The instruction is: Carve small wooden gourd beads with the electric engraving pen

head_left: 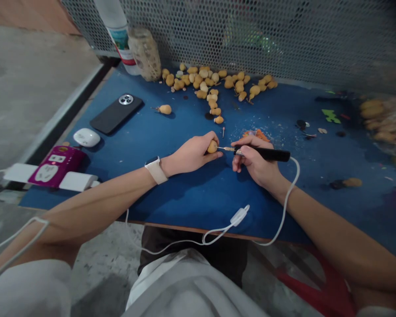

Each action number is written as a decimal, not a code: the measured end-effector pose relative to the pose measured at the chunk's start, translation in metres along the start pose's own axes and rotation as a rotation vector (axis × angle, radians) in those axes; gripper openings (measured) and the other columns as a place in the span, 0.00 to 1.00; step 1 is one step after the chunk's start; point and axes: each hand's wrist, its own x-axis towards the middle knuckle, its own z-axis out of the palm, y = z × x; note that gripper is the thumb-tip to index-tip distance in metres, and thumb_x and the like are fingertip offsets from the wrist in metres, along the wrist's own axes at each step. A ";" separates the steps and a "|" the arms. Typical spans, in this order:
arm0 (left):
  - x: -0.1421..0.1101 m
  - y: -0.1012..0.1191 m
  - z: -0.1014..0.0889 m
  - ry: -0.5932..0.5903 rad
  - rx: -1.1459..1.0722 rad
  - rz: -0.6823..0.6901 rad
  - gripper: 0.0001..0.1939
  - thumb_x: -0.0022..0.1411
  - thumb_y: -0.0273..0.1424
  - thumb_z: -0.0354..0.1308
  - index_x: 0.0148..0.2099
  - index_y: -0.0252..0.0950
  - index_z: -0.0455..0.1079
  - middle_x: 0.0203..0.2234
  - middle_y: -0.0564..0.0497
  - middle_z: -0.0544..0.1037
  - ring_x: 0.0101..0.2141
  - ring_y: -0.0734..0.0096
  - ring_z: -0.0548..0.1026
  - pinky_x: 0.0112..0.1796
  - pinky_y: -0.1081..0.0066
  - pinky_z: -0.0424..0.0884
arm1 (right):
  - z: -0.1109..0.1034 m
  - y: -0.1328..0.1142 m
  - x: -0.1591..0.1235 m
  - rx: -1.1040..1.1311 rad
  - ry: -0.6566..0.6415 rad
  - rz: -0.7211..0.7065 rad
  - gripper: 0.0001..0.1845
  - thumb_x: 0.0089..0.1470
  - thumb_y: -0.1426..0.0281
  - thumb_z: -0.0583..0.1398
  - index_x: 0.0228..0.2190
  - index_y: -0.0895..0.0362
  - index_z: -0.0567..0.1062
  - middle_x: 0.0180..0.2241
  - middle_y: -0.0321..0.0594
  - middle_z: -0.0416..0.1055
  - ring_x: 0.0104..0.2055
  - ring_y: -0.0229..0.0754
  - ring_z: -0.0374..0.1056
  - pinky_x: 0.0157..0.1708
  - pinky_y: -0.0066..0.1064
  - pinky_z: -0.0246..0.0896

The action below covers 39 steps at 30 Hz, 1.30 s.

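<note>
Pinched between the thumb and fingers of my left hand [198, 152] is a small tan gourd [212, 147]. My right hand [255, 160] grips a black corded burning pen [270, 153] like a pencil. The pen's thin metal tip points left and reaches the gourd's right side; whether it touches cannot be made out. From the pen's back end a white cord [297, 176] loops down to an inline switch [239, 216] at the table's front edge. Just behind my right hand lies a small orange heap [255, 134], partly covered by the fingers.
Many small gourds [204, 79] lie along the mesh panel [198, 39]. At left are a phone [117, 113], a white case [86, 138] and a purple power socket [57, 166]. A bottle [119, 39] and a jar [145, 55] stand behind. Bagged gourds [383, 121] sit right.
</note>
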 end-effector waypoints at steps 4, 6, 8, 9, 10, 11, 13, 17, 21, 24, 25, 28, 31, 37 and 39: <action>0.000 -0.001 0.000 0.003 0.013 -0.005 0.11 0.77 0.33 0.68 0.51 0.40 0.68 0.37 0.52 0.82 0.37 0.63 0.81 0.39 0.67 0.68 | 0.001 0.000 0.000 -0.017 0.006 -0.007 0.20 0.63 0.50 0.75 0.41 0.53 0.84 0.22 0.31 0.77 0.20 0.40 0.76 0.21 0.32 0.71; 0.000 -0.001 0.000 0.001 0.006 -0.010 0.11 0.77 0.33 0.68 0.51 0.40 0.67 0.37 0.52 0.82 0.37 0.63 0.81 0.40 0.67 0.69 | 0.001 0.000 0.000 -0.022 0.011 -0.009 0.21 0.63 0.49 0.75 0.41 0.53 0.84 0.22 0.31 0.78 0.20 0.40 0.76 0.21 0.31 0.71; 0.000 0.000 0.001 0.004 -0.003 -0.011 0.11 0.77 0.33 0.68 0.50 0.40 0.67 0.37 0.52 0.82 0.38 0.62 0.82 0.40 0.67 0.69 | 0.001 0.001 0.000 -0.026 0.006 -0.015 0.21 0.63 0.49 0.75 0.42 0.53 0.84 0.23 0.32 0.78 0.21 0.41 0.77 0.21 0.32 0.71; 0.000 0.000 0.001 0.008 -0.007 -0.011 0.11 0.76 0.34 0.68 0.50 0.41 0.67 0.37 0.52 0.82 0.38 0.62 0.82 0.40 0.67 0.69 | 0.001 0.001 0.000 -0.025 0.003 -0.020 0.21 0.63 0.48 0.76 0.42 0.53 0.84 0.23 0.32 0.78 0.21 0.41 0.77 0.21 0.32 0.72; 0.000 0.000 0.001 0.011 -0.009 -0.013 0.11 0.76 0.34 0.68 0.50 0.41 0.67 0.37 0.52 0.82 0.38 0.62 0.82 0.39 0.67 0.69 | 0.001 0.002 0.000 -0.024 0.000 -0.025 0.22 0.63 0.48 0.76 0.42 0.53 0.84 0.23 0.32 0.79 0.21 0.41 0.77 0.21 0.32 0.72; 0.000 0.001 0.000 0.013 -0.011 -0.016 0.11 0.76 0.34 0.68 0.50 0.41 0.67 0.37 0.52 0.82 0.38 0.62 0.82 0.39 0.67 0.69 | 0.001 0.002 0.000 -0.024 -0.002 -0.029 0.22 0.63 0.47 0.76 0.42 0.53 0.84 0.23 0.33 0.79 0.22 0.41 0.77 0.21 0.32 0.72; 0.000 0.002 -0.001 0.010 -0.013 -0.028 0.11 0.76 0.34 0.68 0.49 0.41 0.66 0.36 0.52 0.81 0.37 0.62 0.82 0.38 0.67 0.69 | 0.001 0.002 0.000 -0.025 -0.004 -0.031 0.24 0.62 0.45 0.76 0.42 0.52 0.84 0.23 0.32 0.79 0.22 0.41 0.77 0.22 0.32 0.73; 0.000 0.005 -0.003 0.004 -0.035 -0.054 0.11 0.76 0.33 0.67 0.49 0.41 0.66 0.36 0.52 0.81 0.37 0.63 0.81 0.38 0.67 0.68 | 0.003 0.001 -0.001 -0.033 0.001 -0.050 0.27 0.60 0.43 0.76 0.42 0.52 0.84 0.23 0.32 0.78 0.22 0.42 0.77 0.23 0.34 0.73; 0.000 0.006 -0.002 0.009 -0.067 -0.052 0.12 0.75 0.33 0.68 0.48 0.41 0.66 0.37 0.53 0.81 0.37 0.64 0.80 0.39 0.68 0.68 | 0.002 0.001 -0.002 -0.009 0.019 -0.071 0.23 0.61 0.46 0.76 0.42 0.51 0.84 0.23 0.32 0.78 0.21 0.41 0.76 0.23 0.34 0.73; 0.000 0.005 -0.002 0.009 -0.072 -0.056 0.12 0.75 0.32 0.68 0.48 0.41 0.66 0.36 0.53 0.81 0.37 0.65 0.80 0.39 0.68 0.68 | 0.002 0.002 -0.002 -0.008 0.023 -0.062 0.21 0.62 0.48 0.75 0.42 0.51 0.84 0.23 0.32 0.77 0.21 0.41 0.76 0.22 0.34 0.73; 0.000 0.005 -0.001 0.006 -0.072 -0.058 0.12 0.75 0.31 0.68 0.48 0.41 0.66 0.36 0.53 0.81 0.37 0.65 0.80 0.39 0.68 0.68 | 0.002 0.002 -0.001 -0.011 0.020 -0.055 0.21 0.62 0.48 0.75 0.42 0.52 0.84 0.23 0.32 0.77 0.21 0.41 0.76 0.22 0.34 0.72; 0.001 0.005 -0.001 -0.006 -0.066 -0.061 0.12 0.75 0.32 0.68 0.48 0.41 0.66 0.35 0.53 0.80 0.36 0.65 0.79 0.38 0.68 0.66 | 0.003 0.001 0.000 -0.020 0.015 -0.038 0.21 0.62 0.48 0.75 0.42 0.52 0.84 0.23 0.32 0.77 0.21 0.41 0.76 0.21 0.34 0.72; 0.001 0.005 0.000 -0.014 -0.049 -0.064 0.12 0.75 0.32 0.69 0.49 0.40 0.67 0.35 0.53 0.80 0.35 0.65 0.79 0.37 0.68 0.66 | 0.004 0.000 0.000 -0.019 0.010 -0.045 0.19 0.62 0.50 0.75 0.41 0.52 0.84 0.22 0.32 0.78 0.20 0.41 0.76 0.20 0.33 0.71; 0.001 0.002 0.001 0.002 -0.034 -0.056 0.12 0.76 0.35 0.69 0.49 0.41 0.67 0.35 0.53 0.80 0.35 0.64 0.79 0.36 0.68 0.65 | 0.003 0.001 0.000 -0.018 0.004 -0.050 0.16 0.62 0.53 0.75 0.41 0.52 0.84 0.22 0.32 0.79 0.20 0.41 0.76 0.20 0.34 0.71; 0.000 0.002 0.001 0.002 -0.029 -0.041 0.12 0.76 0.36 0.68 0.49 0.41 0.67 0.35 0.53 0.80 0.35 0.64 0.79 0.36 0.68 0.65 | 0.003 0.001 0.000 -0.016 0.002 -0.045 0.17 0.61 0.53 0.75 0.41 0.52 0.84 0.22 0.32 0.79 0.20 0.42 0.76 0.20 0.33 0.71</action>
